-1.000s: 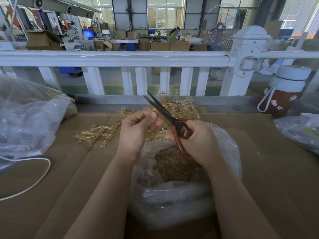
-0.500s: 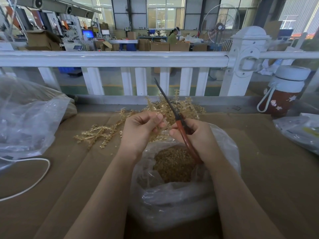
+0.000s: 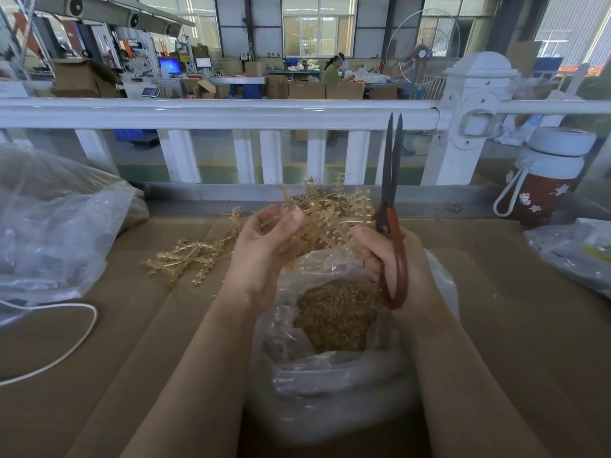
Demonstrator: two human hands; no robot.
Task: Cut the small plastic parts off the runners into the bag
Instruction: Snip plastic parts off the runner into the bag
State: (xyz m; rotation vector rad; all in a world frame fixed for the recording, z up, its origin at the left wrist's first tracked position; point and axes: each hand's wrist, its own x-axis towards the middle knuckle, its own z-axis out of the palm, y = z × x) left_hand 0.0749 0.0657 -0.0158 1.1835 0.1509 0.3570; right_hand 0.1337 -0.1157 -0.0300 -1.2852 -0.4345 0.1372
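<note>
The right hand point(image 3: 393, 259) has swung the scissors point(image 3: 391, 206) upright, blades nearly together, while the left hand point(image 3: 264, 246), fingers loosely curled, reaches into the runners point(image 3: 327, 213) at the counter's far edge behind the bag point(image 3: 334, 325), so a cut looks finished.

My right hand point(image 3: 390, 259) covers most of the scissors' point(image 3: 391, 206) red handles. My left hand point(image 3: 264, 249) is blurred, so I cannot tell what its fingers hold. The clear bag point(image 3: 330, 375) hides the table under it. At left, another bag point(image 3: 49, 226) runs off the picture's edge.
</note>
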